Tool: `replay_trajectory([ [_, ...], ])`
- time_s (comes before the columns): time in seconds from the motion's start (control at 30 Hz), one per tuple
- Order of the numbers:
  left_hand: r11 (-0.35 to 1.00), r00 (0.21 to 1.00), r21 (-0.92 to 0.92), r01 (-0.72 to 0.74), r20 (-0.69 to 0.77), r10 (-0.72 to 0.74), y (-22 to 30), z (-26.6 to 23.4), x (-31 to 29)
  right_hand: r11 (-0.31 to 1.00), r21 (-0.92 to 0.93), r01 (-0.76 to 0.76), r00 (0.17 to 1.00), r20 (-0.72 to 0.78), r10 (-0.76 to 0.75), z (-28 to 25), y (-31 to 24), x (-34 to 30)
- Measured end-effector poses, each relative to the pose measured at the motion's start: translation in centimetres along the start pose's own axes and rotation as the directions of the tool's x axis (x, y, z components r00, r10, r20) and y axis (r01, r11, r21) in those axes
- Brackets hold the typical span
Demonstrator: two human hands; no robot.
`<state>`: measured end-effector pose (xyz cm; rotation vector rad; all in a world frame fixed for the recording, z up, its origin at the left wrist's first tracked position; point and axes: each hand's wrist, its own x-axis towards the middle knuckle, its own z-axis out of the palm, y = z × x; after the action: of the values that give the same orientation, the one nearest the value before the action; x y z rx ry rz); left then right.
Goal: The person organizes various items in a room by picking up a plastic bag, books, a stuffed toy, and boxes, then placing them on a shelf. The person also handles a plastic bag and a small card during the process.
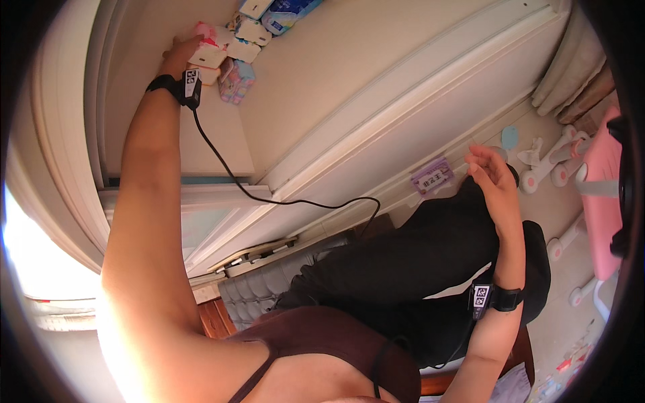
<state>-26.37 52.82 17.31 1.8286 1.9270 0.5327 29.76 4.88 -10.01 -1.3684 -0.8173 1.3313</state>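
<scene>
My left hand [180, 54] reaches to the upper left, its fingers at the side of a pink-and-white tissue pack [209, 54]. The hand looks closed on that pack, though its far fingers are hidden. Other tissue packs [243, 50] stand stacked right beside it, and a pastel patterned pack [236, 82] sits at the near end of the stack. Over my dark-trousered knee, my right hand [495, 180] hangs open and holds nothing, its fingers loosely bent and apart. Below it to the left, a purple packet [433, 177] lies near the foot of the white panel.
A blue package [290, 13] lies behind the stack. A black cable [282, 201] runs from my left wrist device [191, 87]. At right stands a pink chair-like item [598, 195] with white legs; curtains [571, 67] hang above. A grey tufted cushion [252, 295] is beside my legs.
</scene>
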Motion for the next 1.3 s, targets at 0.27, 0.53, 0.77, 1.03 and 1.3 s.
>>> replay_trajectory([
  [0.27,0.954,0.915,0.298,0.013,-0.389,0.109,-1.3,2.3,2.2,0.998,0.034,-0.047,0.998,0.03,0.046,-0.2,0.4,0.3],
  [0.53,0.255,0.771,0.861,-0.439,0.215,0.6,3.3,4.4,-5.7,0.997,0.039,-0.063,0.998,0.015,0.062,-0.2,0.5,0.0],
  [0.77,0.551,0.913,0.731,-0.403,0.276,0.301,4.7,4.3,-5.6,1.0,0.012,-0.016,1.0,0.013,0.016,-0.4,1.0,-0.7],
  [1.03,0.326,0.532,0.877,-0.354,-0.098,0.841,8.0,12.3,-3.5,0.939,-0.299,0.168,0.97,-0.118,-0.211,-1.6,2.5,-1.6],
  [1.3,0.169,0.158,0.037,-0.985,-0.209,0.965,25.0,29.9,-23.8,0.563,-0.773,0.291,0.626,-0.291,-0.723,-0.4,2.5,-17.6],
])
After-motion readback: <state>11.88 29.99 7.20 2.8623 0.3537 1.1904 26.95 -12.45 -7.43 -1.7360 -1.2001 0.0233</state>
